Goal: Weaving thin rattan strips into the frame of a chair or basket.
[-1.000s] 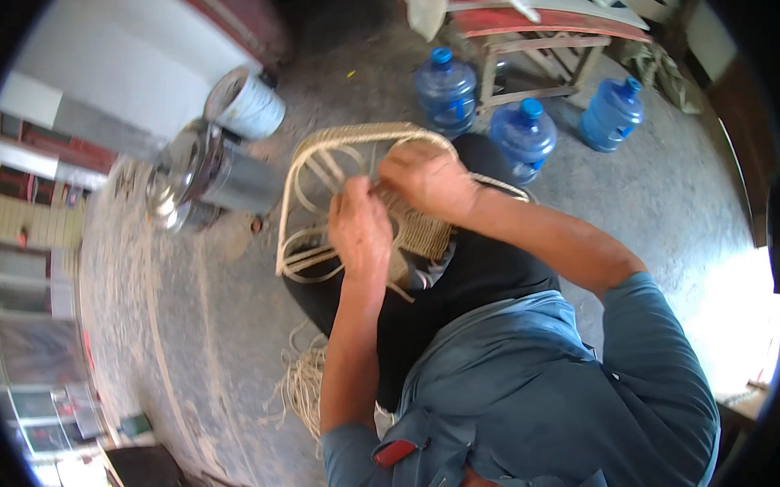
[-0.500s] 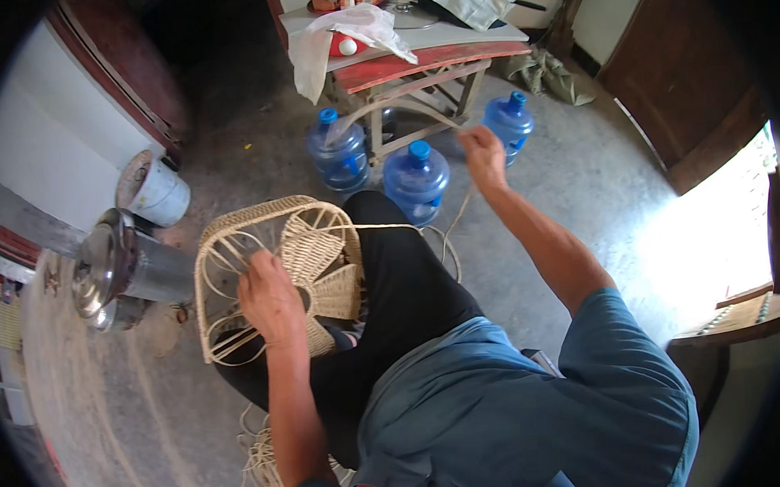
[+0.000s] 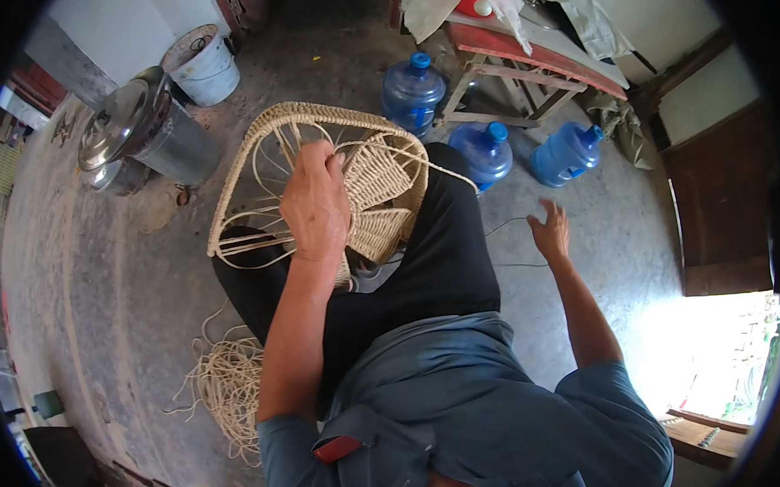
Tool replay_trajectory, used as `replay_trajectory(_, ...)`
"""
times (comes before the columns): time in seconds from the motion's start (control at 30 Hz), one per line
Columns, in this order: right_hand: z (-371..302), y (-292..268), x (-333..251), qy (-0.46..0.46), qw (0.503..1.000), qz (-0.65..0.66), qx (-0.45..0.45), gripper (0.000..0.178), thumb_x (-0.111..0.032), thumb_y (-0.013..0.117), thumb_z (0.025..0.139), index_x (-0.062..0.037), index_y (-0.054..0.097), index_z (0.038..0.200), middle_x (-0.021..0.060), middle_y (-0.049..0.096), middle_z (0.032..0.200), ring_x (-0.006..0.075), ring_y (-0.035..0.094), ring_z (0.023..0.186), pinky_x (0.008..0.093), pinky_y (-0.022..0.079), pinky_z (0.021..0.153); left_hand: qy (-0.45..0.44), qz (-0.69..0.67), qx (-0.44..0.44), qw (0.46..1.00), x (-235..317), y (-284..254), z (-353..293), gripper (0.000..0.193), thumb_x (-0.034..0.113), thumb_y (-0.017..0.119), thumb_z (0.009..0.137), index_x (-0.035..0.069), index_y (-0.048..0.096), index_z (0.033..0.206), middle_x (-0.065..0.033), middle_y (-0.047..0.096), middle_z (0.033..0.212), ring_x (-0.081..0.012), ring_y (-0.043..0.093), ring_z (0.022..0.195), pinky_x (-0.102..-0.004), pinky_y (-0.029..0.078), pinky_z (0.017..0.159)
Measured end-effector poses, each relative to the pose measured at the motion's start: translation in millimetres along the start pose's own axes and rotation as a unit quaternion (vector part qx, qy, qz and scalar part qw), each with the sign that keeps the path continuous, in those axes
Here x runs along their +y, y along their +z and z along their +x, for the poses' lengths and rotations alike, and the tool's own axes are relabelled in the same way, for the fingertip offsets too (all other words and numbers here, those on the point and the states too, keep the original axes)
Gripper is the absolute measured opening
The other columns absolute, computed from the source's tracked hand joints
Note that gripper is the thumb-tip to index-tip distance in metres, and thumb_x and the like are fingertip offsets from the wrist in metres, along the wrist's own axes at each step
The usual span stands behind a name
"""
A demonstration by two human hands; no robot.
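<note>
Pale woven cane frame point(image 3: 317, 173), glossy metal pots point(image 3: 137, 133), translucent blue plastic bottles point(image 3: 411, 90), rough concrete floor point(image 3: 105, 291).

Bare floor point(image 3: 633, 233) open around right hand point(image 3: 550, 230); water bottles point(image 3: 490, 150) just ahead, thin cord apparently beneath.

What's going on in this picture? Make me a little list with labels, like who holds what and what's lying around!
Place: concrete floor, seen from above
Left hand: rests on the woven cane frame, fingers curled over the spokes
Right hand: out to the side, open, pulling a thin strand taut
Frame: propped on the person's lap, partly woven
On the floor: loose coil of cane, three blue water jugs, metal pot, white bucket
Behind: red-edged table
</note>
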State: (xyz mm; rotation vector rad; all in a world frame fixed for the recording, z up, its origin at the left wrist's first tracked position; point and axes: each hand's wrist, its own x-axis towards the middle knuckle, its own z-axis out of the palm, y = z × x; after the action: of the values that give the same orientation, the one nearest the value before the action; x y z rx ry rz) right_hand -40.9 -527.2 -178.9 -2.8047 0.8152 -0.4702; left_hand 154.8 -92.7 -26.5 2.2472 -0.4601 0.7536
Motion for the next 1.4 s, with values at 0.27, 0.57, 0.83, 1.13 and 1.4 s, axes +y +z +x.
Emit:
replay_trajectory(0.27,17.2,-87.6,-233.7,-0.22,0.927,0.299,0.05,0.024,-0.001,0.075,0.094,-0.007,0.078,0.117,0.0131,0.075,0.115,0.0348,0.072,0.109,0.0422,0.057,0.096,-0.242,-0.41,-0.05,0.878,-9.0,-19.5,-26.5,0.016,0.006,0.067,0.105,0.007,0.061,0.12,0.0026,0.058,0.092,-0.0025,0.044,0.066,-0.0222,0.036,0.055)
replay_trajectory(0.57,-11.6,-56.0,-355.0,-0.357,0.829,0.43,0.009,0.037,0.003,0.073,0.09,-0.009,0.076,0.124,0.0115,0.072,0.116,0.032,0.072,0.098,0.0397,0.061,0.082,-0.288,-0.433,-0.043,0.853,-35.3,-68.3,-31.8,0.016,0.005,0.06,0.107,0.005,0.059,0.123,-0.0001,0.058,0.087,-0.0024,0.043,0.066,-0.0203,0.031,0.055)
replay_trajectory(0.83,-27.9,-45.9,-370.0,-0.464,0.857,0.224,0.017,0.069,-0.006,0.074,0.084,-0.0077,0.059,0.152,0.011,0.06,0.142,0.0291,0.064,0.107,0.0408,0.054,0.095,-0.251,-0.381,-0.036,0.889,-36.5,-93.9,12.0,0.016,0.005,0.059,0.109,0.002,0.058,0.124,-0.0055,0.068,0.092,-0.0108,0.06,0.076,-0.027,0.051,0.071)
replay_trajectory(1.13,-43.2,-54.4,-378.5,-0.472,0.879,0.064,-0.024,0.079,-0.014,0.064,0.091,0.0046,0.039,0.164,0.0189,0.051,0.153,0.0293,0.06,0.118,0.0408,0.05,0.099,-0.111,-0.34,-0.141,0.923,-21.2,-57.8,64.6,0.012,0.002,0.054,0.111,-0.001,0.06,0.121,-0.0128,0.075,0.105,-0.0184,0.073,0.096,-0.0325,0.06,0.09)
replay_trajectory(1.4,-34.2,-52.7,-377.9,-0.449,0.882,0.141,-0.028,0.068,-0.016,0.069,0.091,-0.0046,0.051,0.156,0.0143,0.053,0.15,0.0296,0.061,0.118,0.0434,0.052,0.1,-0.107,-0.022,-0.086,0.99,-23.9,-59.8,24.5,0.015,0.009,0.064,0.108,0.003,0.055,0.119,-0.0158,0.073,0.091,-0.0223,0.075,0.075,-0.0384,0.058,0.072)
